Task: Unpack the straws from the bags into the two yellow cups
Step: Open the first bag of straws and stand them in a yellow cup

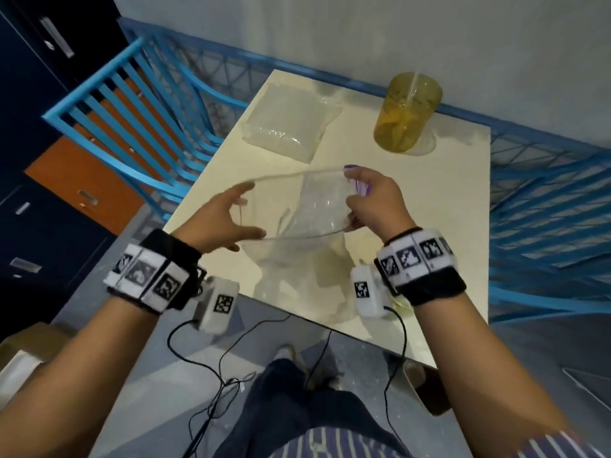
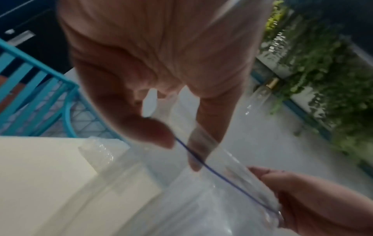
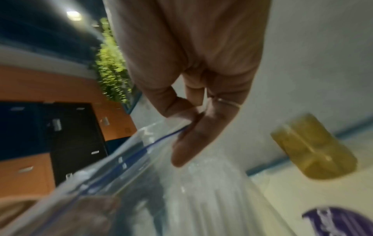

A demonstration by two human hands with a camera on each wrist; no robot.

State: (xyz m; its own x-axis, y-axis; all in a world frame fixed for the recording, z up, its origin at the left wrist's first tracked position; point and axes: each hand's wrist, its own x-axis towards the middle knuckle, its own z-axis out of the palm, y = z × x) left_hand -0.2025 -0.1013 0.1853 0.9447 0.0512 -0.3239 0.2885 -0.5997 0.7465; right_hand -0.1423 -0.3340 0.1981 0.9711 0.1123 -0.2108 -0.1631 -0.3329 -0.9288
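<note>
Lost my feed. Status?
Both hands, left and right, gripping the clear bag mouth, pulled open. Cup upright beyond. Second bag untouched.

yellow cup [image 1: 407, 112], cream table [image 1: 426, 206], blue chair [image 1: 132, 104].

You are holding the open bag [image 1: 297, 223] above the near part of the table [image 1: 413, 233], your left hand [image 1: 224, 223] at its left edge, your right hand [image 1: 373, 200] at its right. Behind it a second bag [image 1: 291, 123] is lying flat; right of that, a cup [image 1: 408, 112] is standing with one straw [image 1: 414, 84] in it.
</note>
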